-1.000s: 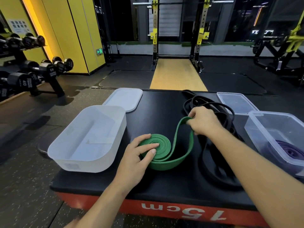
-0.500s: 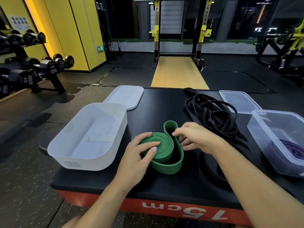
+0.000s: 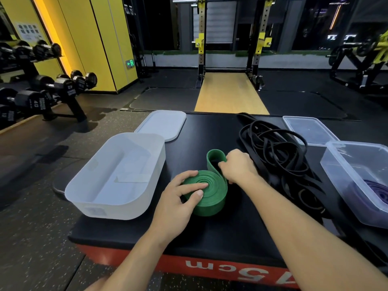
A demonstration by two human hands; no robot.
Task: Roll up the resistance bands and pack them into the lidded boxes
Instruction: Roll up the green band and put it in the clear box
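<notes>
A green resistance band [image 3: 210,198] lies mostly coiled on the black platform [image 3: 210,131]. My left hand [image 3: 180,198] presses on top of the coil, fingers curved over it. My right hand [image 3: 237,166] pinches the short loose loop that stands up behind the coil. A white open box [image 3: 94,198] sits to the left, its white lid [image 3: 163,124] behind it. A tangle of black bands [image 3: 275,152] lies to the right. A clear box [image 3: 344,164] at the far right holds a rolled purple band [image 3: 375,192]; its clear lid [image 3: 308,131] lies behind it.
The platform's near edge is red with "75cm" printed on it [image 3: 241,271]. A dumbbell rack [image 3: 42,89] stands at the left. A squat rack [image 3: 231,49] and wooden lifting strip [image 3: 228,93] lie beyond the platform.
The loose loop of the green band has shortened from a long stretch to a small stub as the coil grew. My right hand has moved in toward the coil.
</notes>
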